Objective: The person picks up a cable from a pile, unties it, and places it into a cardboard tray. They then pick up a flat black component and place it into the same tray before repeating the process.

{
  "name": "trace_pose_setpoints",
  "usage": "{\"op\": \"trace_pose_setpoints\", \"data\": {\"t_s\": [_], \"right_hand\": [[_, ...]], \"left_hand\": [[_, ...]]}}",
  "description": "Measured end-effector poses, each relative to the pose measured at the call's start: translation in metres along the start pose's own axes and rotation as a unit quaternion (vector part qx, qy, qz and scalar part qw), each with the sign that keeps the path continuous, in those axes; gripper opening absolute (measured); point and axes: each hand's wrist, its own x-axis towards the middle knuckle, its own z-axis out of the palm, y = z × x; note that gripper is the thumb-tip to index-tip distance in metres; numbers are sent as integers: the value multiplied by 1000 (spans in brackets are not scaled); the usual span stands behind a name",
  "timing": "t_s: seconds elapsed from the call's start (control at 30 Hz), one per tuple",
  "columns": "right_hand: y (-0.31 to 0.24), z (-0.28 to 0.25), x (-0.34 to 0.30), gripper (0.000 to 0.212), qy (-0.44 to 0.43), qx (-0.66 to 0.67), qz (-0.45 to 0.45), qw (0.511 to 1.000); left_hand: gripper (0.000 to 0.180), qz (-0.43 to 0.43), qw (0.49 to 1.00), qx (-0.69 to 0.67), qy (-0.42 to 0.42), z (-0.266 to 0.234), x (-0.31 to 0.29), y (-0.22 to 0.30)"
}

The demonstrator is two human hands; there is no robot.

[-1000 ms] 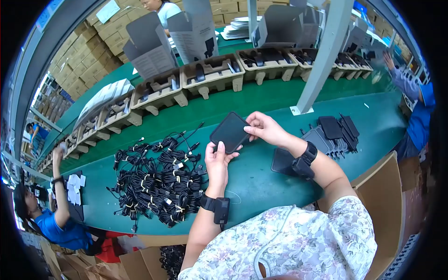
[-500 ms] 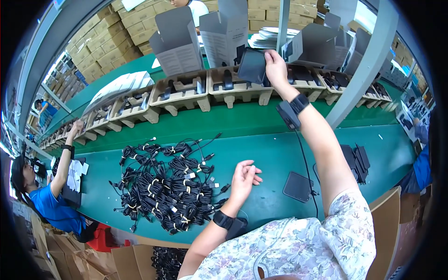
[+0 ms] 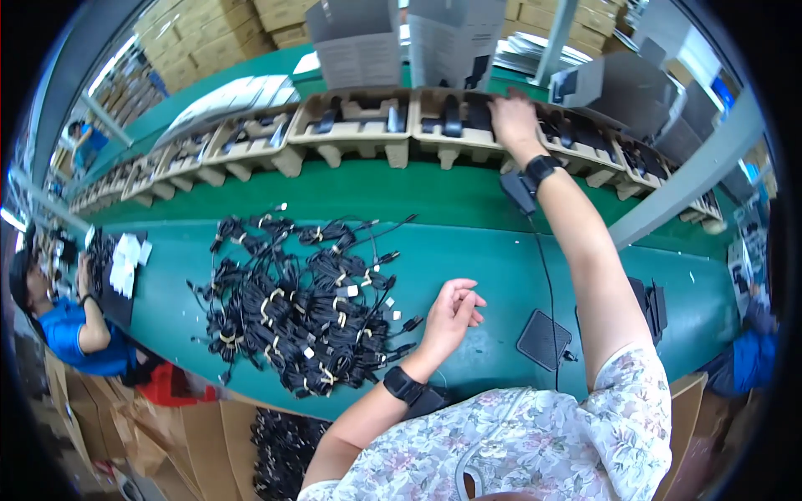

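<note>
the right hand [image 3: 515, 121] covers the right end of the tray [image 3: 434, 144], its grip hidden; inside, the dark pad [image 3: 478, 113] shows beside it, the visible part running front to back. before the tray: the left hand [image 3: 454, 314], empty, loosely curled; leftward, the cable pile [image 3: 292, 313]; rightward, a square pad [image 3: 544, 339] and grey post [image 3: 693, 188].

The cables [image 3: 288, 313] are black, the table [image 3: 468, 250] green, trays [image 3: 349, 136] tan, the shirt [image 3: 535, 438] floral.

right hand [image 3: 515, 122]: blurred (grip unclear) | two grey cartons [image 3: 355, 52]: tops cropped
</note>
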Motion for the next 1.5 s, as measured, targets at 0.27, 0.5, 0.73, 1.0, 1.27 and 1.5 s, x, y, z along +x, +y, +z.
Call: {"op": "trace_pose_setpoints", "data": {"t_s": [0.27,0.5,0.73,1.0,1.27,1.5], "right_hand": [[-97,-55,-30,10,81,305,-181,932],[-235,-61,-84,33,-171,403,-282,854],[-257,-55,-116,39,-292,330,-260,859],[-197,-108,-123,28,-180,492,-63,849],[-123,-163,-155,20,-259,746,150,595],[-67,-192,-185,27,-272,796,233,489]], "left_hand": [[20,-5,1000,22,-4,-1,-1,-4],[17,0,995,89,-45,5,5,-1],[19,-35,996,83,-26,5,7,-5],[21,196,913,354,-54,-2,19,-53],[43,2,989,-127,-74,5,-5,29],[26,11,973,-225,-51,-16,3,40]]}}
